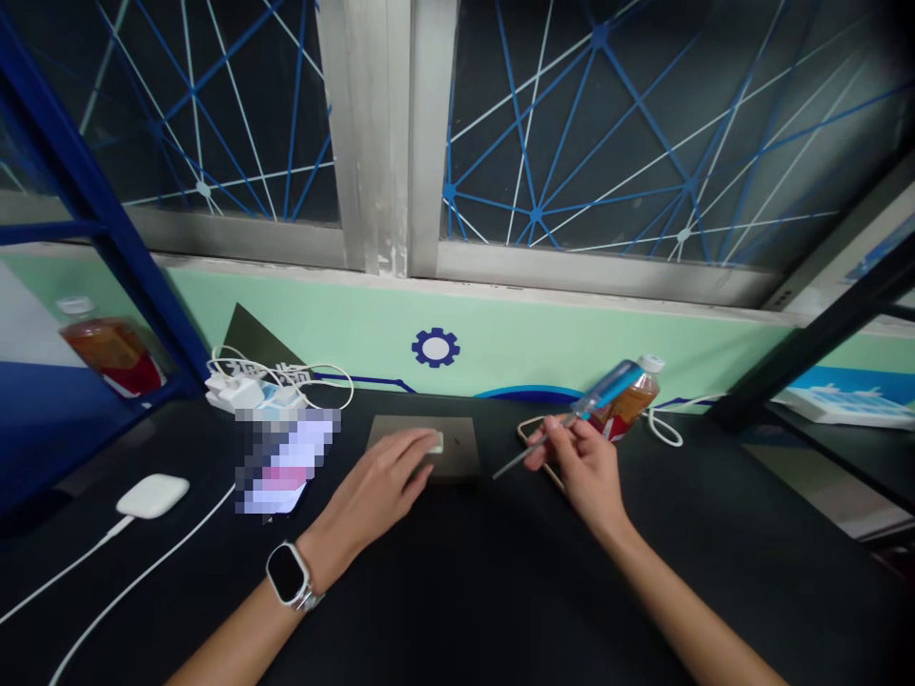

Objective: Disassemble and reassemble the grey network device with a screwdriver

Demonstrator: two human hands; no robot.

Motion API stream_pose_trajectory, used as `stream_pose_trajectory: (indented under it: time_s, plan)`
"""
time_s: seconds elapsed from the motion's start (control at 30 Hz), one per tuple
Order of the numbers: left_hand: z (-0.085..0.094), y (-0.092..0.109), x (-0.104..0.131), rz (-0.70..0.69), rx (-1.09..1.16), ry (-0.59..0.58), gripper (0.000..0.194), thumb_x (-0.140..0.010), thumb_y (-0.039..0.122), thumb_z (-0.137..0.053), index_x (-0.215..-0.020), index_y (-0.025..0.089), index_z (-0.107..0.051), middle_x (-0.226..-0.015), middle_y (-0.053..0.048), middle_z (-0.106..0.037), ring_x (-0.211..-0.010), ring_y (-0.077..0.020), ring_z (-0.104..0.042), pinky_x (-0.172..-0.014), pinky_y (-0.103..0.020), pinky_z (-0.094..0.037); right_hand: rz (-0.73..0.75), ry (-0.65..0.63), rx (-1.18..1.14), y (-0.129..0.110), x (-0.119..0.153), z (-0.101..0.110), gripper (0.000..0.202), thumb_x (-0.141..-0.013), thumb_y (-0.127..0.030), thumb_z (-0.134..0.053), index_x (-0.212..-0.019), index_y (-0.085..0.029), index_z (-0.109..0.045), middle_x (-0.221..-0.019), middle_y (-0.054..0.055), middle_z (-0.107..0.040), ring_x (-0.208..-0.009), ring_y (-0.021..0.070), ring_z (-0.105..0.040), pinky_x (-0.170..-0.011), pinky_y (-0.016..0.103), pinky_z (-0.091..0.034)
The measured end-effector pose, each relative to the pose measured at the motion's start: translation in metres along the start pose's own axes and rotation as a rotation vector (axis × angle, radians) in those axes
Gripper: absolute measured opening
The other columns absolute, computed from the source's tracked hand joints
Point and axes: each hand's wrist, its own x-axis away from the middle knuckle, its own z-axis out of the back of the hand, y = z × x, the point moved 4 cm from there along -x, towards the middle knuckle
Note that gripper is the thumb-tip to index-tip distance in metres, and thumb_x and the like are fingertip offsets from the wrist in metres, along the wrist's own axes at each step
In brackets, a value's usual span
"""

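My right hand is closed around a screwdriver with a translucent blue handle. The metal shaft slants down and left from the fingers, its tip above the black desk near the brown flat block. Over the left part of that block lies my left hand, its fingers stretched out and the thumb apart from them. A small whitish piece shows at its fingertips; whether they grip it or only touch it is unclear. A small dark mark or part sits on the block's top, right of the fingertips.
Left on the desk are a blurred lit phone, a white earbud case on a cable, and white chargers. A drink bottle and a pale-edged phone-like object stand or lie behind my right hand. Another bottle is far left.
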Motion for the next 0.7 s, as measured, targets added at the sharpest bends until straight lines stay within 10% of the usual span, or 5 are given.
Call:
stream_pose_trajectory:
  time_s: [0.1,0.27,0.5,0.7]
  plan:
    - [-0.004,0.025,0.011,-0.005,0.048,-0.081,0.051,-0.096,0.033,-0.051,-0.143,0.015,-0.044,-0.148,-0.014,-0.046,-0.136,-0.0286,-0.044,-0.112,-0.05,-0.039,-0.071,0.115,-0.1,0.022,0.006,0.023,0.027,-0.086,-0.043,-0.067,-0.083,-0.016,-0.061,-0.071,0.003,-0.069,-0.05,0.0135,-0.065,-0.051,0.025,-0.054]
    - [0.004,0.096,0.028,-0.321,0.452,-0.291,0.023,-0.096,0.027,-0.054,-0.116,0.022,-0.065,-0.117,0.001,-0.071,-0.12,-0.0129,-0.058,-0.106,-0.025,-0.045,-0.137,0.165,-0.225,0.036,0.002,0.037,0.028,-0.083,-0.042,-0.071,-0.083,-0.016,-0.062,-0.07,0.003,-0.069,-0.049,0.0134,-0.063,-0.051,0.026,-0.055]
    - [-0.009,0.056,0.001,0.041,0.153,-0.144,0.047,-0.098,0.042,-0.047,-0.138,0.018,-0.05,-0.145,-0.012,-0.051,-0.137,-0.0266,-0.043,-0.112,-0.046,-0.038,-0.143,0.116,-0.203,0.027,0.008,0.029,0.03,-0.084,-0.044,-0.069,-0.081,-0.015,-0.062,-0.068,0.004,-0.069,-0.049,0.0132,-0.063,-0.052,0.026,-0.054]
    - [-0.024,0.128,0.022,-0.602,0.455,-0.262,0.03,-0.104,0.033,-0.037,-0.113,0.023,-0.064,-0.123,0.005,-0.069,-0.126,-0.0089,-0.054,-0.11,-0.018,-0.038,-0.141,0.159,-0.216,0.029,0.005,0.041,0.031,-0.082,-0.046,-0.071,-0.081,-0.015,-0.063,-0.071,0.004,-0.069,-0.05,0.0131,-0.063,-0.052,0.026,-0.054]
